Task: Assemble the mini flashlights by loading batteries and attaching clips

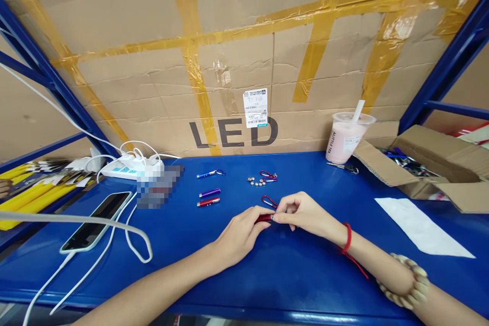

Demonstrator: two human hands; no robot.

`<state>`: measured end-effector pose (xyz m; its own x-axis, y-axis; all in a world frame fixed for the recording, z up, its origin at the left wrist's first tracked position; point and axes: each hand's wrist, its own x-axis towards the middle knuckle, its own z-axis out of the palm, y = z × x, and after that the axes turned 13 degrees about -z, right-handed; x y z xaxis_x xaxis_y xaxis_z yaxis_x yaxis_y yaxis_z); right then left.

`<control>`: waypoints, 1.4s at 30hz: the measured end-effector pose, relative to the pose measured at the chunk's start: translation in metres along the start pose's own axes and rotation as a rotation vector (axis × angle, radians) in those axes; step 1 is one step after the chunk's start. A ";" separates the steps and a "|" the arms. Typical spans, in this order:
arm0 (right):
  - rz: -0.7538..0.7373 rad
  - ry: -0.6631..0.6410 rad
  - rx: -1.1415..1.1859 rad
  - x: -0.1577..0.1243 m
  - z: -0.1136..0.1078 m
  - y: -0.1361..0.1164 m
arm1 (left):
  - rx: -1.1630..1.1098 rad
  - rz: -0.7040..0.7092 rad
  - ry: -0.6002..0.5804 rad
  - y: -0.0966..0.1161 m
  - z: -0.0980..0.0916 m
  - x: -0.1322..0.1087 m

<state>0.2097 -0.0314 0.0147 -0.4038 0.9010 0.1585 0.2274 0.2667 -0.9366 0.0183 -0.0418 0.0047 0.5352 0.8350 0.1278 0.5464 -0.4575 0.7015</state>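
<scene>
My left hand (239,232) is closed around a small red keychain flashlight (264,218) at the middle of the blue bench top (275,270). My right hand (301,212) pinches the flashlight's right end, fingers pressed together. A red carabiner clip (268,200) lies just behind my hands. Farther back lie a blue flashlight (209,173), a purple one (210,193) and a red one (208,202). Several small button cells (257,181) sit beside another red clip (269,175).
A phone (96,220) on a white cable lies at the left near a white power strip (132,167). A pink drink cup (346,137) with a straw stands at the back right, beside an open cardboard box (420,168) of parts. White paper (418,226) lies at the right. A cardboard wall closes the back.
</scene>
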 end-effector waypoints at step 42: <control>-0.078 -0.154 -0.182 -0.010 0.004 -0.010 | -0.078 0.076 0.029 -0.008 0.005 0.003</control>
<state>0.2075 -0.0448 0.0211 -0.5531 0.8165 0.1656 0.3405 0.4030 -0.8495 0.0187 -0.0368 -0.0036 0.5541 0.8075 0.2021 0.4525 -0.4960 0.7411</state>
